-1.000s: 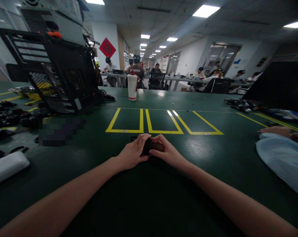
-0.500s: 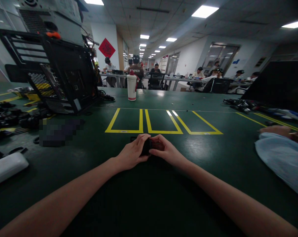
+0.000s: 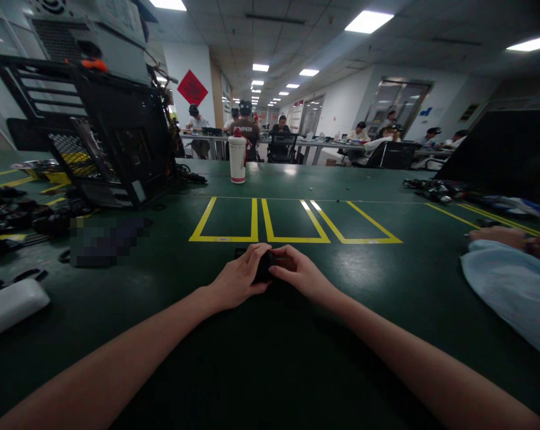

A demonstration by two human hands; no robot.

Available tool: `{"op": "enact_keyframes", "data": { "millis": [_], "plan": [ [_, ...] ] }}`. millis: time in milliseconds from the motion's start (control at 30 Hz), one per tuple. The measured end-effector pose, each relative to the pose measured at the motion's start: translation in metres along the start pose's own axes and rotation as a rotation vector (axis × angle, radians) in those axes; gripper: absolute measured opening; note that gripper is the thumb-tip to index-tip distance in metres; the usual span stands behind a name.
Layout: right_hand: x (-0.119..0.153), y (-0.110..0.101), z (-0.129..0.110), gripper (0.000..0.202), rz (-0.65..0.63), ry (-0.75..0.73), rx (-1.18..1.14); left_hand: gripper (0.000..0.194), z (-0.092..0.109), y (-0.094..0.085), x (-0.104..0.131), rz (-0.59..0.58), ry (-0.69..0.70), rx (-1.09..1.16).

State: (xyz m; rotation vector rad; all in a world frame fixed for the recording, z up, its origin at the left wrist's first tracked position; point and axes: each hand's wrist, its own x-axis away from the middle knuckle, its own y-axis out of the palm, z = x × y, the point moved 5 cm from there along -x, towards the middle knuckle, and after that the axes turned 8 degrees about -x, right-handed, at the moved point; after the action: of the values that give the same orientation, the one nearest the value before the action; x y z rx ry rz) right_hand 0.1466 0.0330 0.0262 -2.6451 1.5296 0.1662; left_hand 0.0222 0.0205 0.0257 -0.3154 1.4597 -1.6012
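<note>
A small black object is between my hands, just below the yellow tape outlines on the dark green table. Its exact shape is mostly hidden by my fingers. My left hand wraps over its left side and top, with a dark edge showing beyond the fingers. My right hand holds its right side, thumb and fingers brought together there. Both forearms reach in from the bottom corners.
A black computer case stands at the left, near dark cables and a white case. Further back is a white cup. Another person's blue sleeve rests at the right, before a black panel.
Almost nothing differs. The whole view has shifted very slightly, while both my hands keep their hold on the black object.
</note>
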Motion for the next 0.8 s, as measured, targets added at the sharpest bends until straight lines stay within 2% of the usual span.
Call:
{"op": "enact_keyframes", "data": {
  "millis": [133, 267, 367, 467, 633, 800],
  "plan": [
    [0.0021, 0.0031, -0.0029, 0.026, -0.038, -0.049, -0.054, 0.068, -0.0007, 0.0008, -0.0001, -0.003, -0.005, -0.006],
    [-0.0009, 0.0003, -0.0009, 0.017, 0.012, -0.055, -0.022, 0.066, -0.0004, 0.0003, -0.0001, 0.006, -0.007, -0.005],
    [-0.0029, -0.0026, 0.0011, 0.022, 0.066, -0.004, 0.03, 0.066, -0.0004, 0.0006, 0.0001, -0.004, -0.008, 0.0],
    [-0.0025, -0.0019, 0.0014, 0.023, 0.05, 0.053, 0.043, 0.067, -0.0008, 0.0003, 0.0004, 0.0, -0.009, 0.004],
    [-0.0004, 0.0023, -0.0018, 0.029, -0.032, -0.013, -0.074, 0.069, -0.0004, 0.0003, 0.0003, -0.008, -0.006, -0.004],
    [-0.0026, -0.0022, 0.0034, 0.019, 0.029, -0.032, -0.047, 0.065, 0.0015, -0.0013, -0.0005, 0.012, 0.004, -0.004]
  ]
}}
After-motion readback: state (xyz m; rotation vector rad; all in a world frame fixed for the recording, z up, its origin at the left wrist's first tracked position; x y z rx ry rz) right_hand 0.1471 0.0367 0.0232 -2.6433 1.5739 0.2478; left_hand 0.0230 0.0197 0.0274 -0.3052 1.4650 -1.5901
